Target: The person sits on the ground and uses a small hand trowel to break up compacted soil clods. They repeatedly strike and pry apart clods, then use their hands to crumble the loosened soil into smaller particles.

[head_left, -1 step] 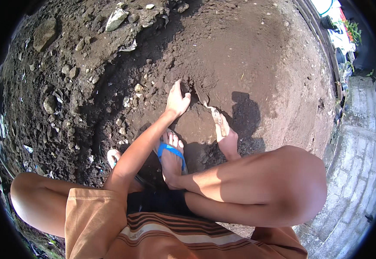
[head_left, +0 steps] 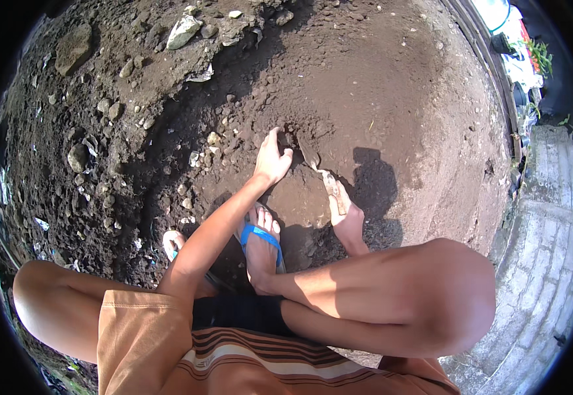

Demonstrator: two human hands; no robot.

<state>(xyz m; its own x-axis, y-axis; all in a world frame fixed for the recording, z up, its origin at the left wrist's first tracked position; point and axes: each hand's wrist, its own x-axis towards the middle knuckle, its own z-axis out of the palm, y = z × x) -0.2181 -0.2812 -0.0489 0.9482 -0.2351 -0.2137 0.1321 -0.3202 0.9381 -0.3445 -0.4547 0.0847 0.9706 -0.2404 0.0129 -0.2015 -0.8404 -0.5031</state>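
Observation:
My right hand point(head_left: 348, 222) is closed round the pale, dirt-smeared handle of a trowel point(head_left: 309, 153). Its soil-covered blade tilts into loose brown soil point(head_left: 339, 85), and the tip is hidden in a small dark hollow. Just left of the blade, my left hand point(head_left: 273, 159) lies on the dirt with thumb and forefinger apart; its other fingers are partly hidden. Nothing shows in that hand. Directly below it is my foot in a blue-strapped flip-flop point(head_left: 263, 238).
Rough, stony soil rises on the left, with a large pale rock point(head_left: 184, 31) and a brown stone point(head_left: 74, 50). Small stones point(head_left: 213, 139) lie near my left hand. A grey block path point(head_left: 543, 263) runs along the right, with plants point(head_left: 541, 58) beyond it.
The whole view has shifted slightly. Both hands and the trowel keep nearly the same place on the soil.

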